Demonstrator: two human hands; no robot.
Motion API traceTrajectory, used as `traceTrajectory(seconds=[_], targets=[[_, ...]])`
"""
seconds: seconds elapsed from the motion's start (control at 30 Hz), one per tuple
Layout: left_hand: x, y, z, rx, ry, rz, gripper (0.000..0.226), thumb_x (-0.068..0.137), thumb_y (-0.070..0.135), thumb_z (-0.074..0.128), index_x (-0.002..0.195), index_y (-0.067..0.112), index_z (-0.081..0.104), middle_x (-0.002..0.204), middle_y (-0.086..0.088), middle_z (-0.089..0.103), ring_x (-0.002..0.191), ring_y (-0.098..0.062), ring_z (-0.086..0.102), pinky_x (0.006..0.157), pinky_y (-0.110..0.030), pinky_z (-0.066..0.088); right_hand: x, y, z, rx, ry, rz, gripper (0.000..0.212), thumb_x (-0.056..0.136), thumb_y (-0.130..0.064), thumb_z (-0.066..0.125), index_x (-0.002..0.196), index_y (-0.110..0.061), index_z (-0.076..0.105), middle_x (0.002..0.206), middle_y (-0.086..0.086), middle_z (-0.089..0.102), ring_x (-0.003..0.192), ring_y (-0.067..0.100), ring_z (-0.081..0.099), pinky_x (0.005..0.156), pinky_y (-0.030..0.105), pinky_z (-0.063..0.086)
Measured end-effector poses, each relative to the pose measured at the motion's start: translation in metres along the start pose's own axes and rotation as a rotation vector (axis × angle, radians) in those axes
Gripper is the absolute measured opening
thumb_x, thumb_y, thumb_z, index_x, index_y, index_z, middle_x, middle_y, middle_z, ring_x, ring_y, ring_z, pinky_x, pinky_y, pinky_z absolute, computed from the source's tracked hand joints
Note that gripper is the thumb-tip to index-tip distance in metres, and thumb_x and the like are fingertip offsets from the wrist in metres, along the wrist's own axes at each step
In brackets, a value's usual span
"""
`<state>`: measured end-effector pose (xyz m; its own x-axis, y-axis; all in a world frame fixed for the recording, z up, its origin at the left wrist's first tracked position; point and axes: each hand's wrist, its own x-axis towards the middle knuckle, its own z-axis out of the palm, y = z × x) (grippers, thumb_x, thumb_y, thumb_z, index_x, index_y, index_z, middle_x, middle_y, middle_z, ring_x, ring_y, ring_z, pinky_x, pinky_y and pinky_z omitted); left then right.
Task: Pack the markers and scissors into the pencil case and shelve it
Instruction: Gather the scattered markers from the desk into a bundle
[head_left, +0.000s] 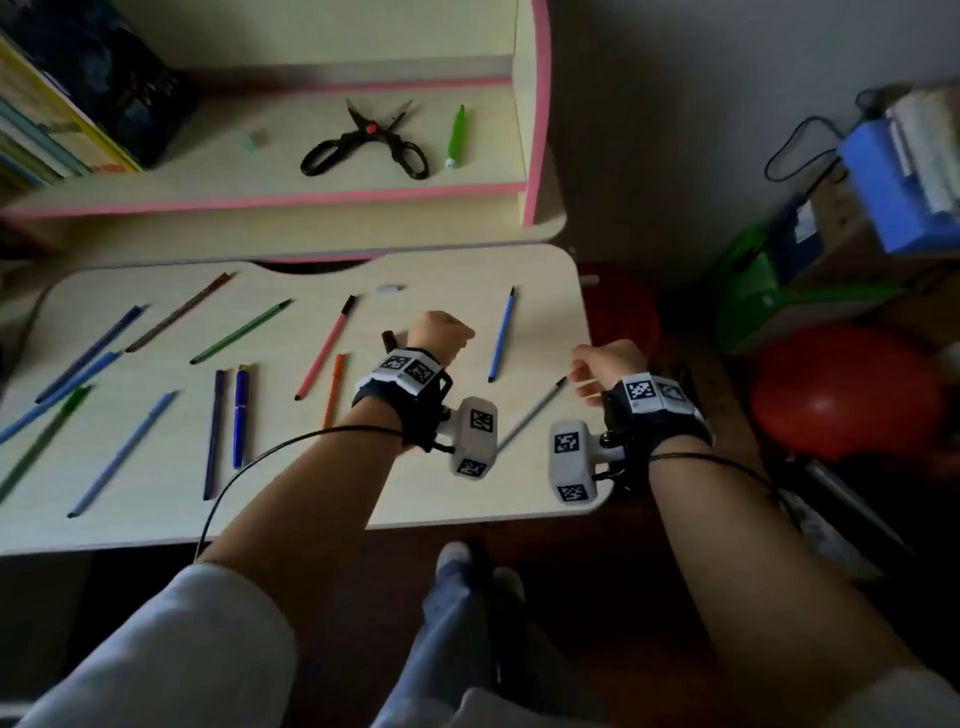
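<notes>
Gathering markers from the worktop (156, 519) at mid-frame, we judge our left hand (441, 335) grip clamped on a dark marker (388, 340), while our right hand (605, 364), loosely apart, must pinch the grey marker (535, 415) beside it; scissors (363, 140) wait on the upper-centre shelf (493, 171).

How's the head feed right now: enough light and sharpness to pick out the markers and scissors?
Head view: dim overall, bottom of frame nearly black. Head view: scissors on the shelf read fairly sharp; markers at the desk's left edge smear. Head view: wide-angle bows the desk edges.
</notes>
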<state>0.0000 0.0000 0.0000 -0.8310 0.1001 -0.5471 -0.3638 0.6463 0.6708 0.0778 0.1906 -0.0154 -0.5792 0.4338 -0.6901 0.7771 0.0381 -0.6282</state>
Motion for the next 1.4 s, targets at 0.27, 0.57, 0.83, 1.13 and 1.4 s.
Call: traceTrajectory(seconds=[0.27,0.57,0.83,1.13,1.4], targets=[[0.028,-0.012,0.024,0.097,-0.021,0.025,0.025,0.082,0.023,0.063,0.093,0.001,0.065,0.093,-0.019,0.067,0.085,-0.030,0.060,0.079,-0.035,0.048,0.024,0.023,0.017,-0.093,-0.091,0.143,0.036,0.086,-0.028,0.058,0.055,-0.010,0.054,0.063,0.004,0.059,0.049,0.018,0.054,0.044,0.020,0.036],[0.053,-0.016,0.044,0.335,-0.023,0.144,0.017,0.077,0.036,0.064,0.078,0.019,0.063,0.079,-0.004,0.058,0.074,-0.023,0.051,0.066,-0.027,0.038,0.039,0.042,0.031,-0.197,-0.033,0.011,0.036,0.077,-0.030,0.073,0.049,-0.013,0.057,0.051,0.002,0.060,0.043,0.018,0.055,0.049,0.030,0.047],[0.055,-0.018,0.041,0.349,-0.020,0.110,0.006,0.072,0.021,0.065,0.067,0.019,0.062,0.072,-0.006,0.061,0.066,-0.025,0.055,0.061,-0.024,0.037,0.033,0.038,0.029,-0.184,-0.005,0.017,0.033,0.082,-0.023,0.066,0.053,-0.010,0.058,0.035,-0.004,0.057,0.021,0.003,0.046,0.026,0.009,0.030],[0.045,-0.026,0.025,0.252,-0.135,0.084,0.018,0.082,0.012,0.057,0.065,0.009,0.061,0.066,-0.009,0.062,0.068,-0.024,0.059,0.075,-0.033,0.052,0.022,0.025,0.023,-0.008,0.013,-0.032,0.024,0.082,-0.016,0.058,0.059,-0.011,0.060,0.057,0.003,0.063,0.043,0.015,0.059,0.046,0.022,0.044],[0.022,-0.033,0.013,0.016,-0.226,0.087,0.030,0.090,-0.009,0.037,0.070,0.013,0.042,0.069,-0.010,0.055,0.058,-0.021,0.053,0.067,-0.035,0.052,0.003,-0.005,0.025,0.214,-0.065,-0.140,0.023,0.090,-0.007,0.044,0.068,-0.009,0.052,0.088,0.018,0.065,0.056,0.022,0.065,0.061,0.030,0.051]])
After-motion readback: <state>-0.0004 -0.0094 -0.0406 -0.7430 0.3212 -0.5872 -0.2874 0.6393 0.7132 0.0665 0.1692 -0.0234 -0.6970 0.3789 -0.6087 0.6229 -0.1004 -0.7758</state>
